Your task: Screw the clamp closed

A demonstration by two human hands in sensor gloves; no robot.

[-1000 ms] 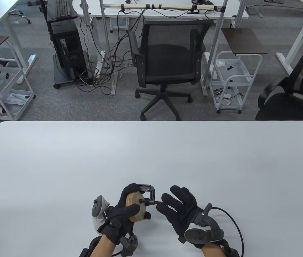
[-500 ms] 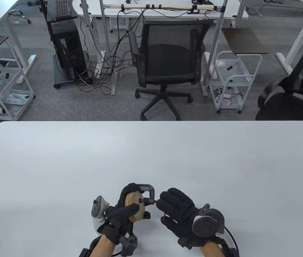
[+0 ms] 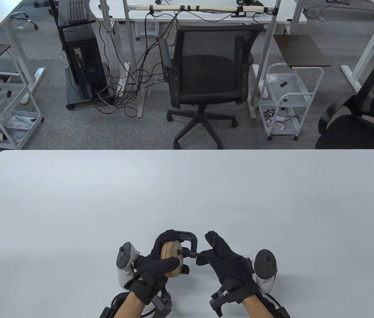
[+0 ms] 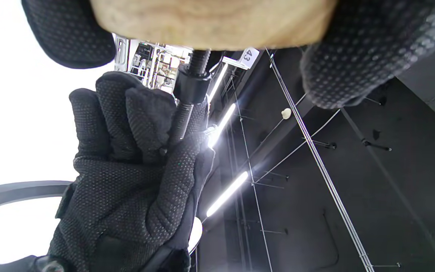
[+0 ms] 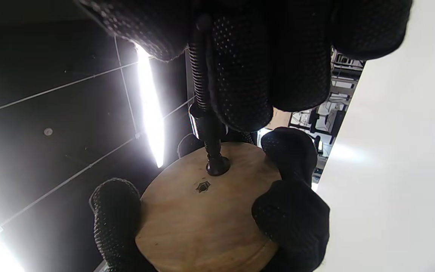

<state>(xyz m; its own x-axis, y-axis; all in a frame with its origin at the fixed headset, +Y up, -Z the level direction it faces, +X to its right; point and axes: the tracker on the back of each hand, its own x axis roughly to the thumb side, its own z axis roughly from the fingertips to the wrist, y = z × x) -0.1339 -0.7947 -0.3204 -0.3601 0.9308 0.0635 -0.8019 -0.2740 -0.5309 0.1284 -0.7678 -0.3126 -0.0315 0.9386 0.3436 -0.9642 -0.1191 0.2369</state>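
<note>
Right grip (image 3: 207, 256): thumb and fingers are pinched together on the outer end of the clamp's threaded screw (image 5: 201, 87), which emerges leftward from the fingers. The screw's long axis runs roughly level, from the right hand (image 3: 231, 266) toward the left hand (image 3: 155, 265); it passes through the collar of the black C-clamp (image 3: 187, 240), and its small foot (image 5: 218, 166) sits against the flat face of a round wooden disc (image 5: 202, 211). The disc lies just left of the right grip, between the clamp's ends. Left grip: fingers wrapped firmly around the disc and the clamp's frame, holding both above the white counter (image 3: 187, 192) near its front edge. The right hand is the one on the screw; turning about this level axis is, by judgement, the coming move. Right wrist rolled, its tracker (image 3: 265, 265) turned outward.
</note>
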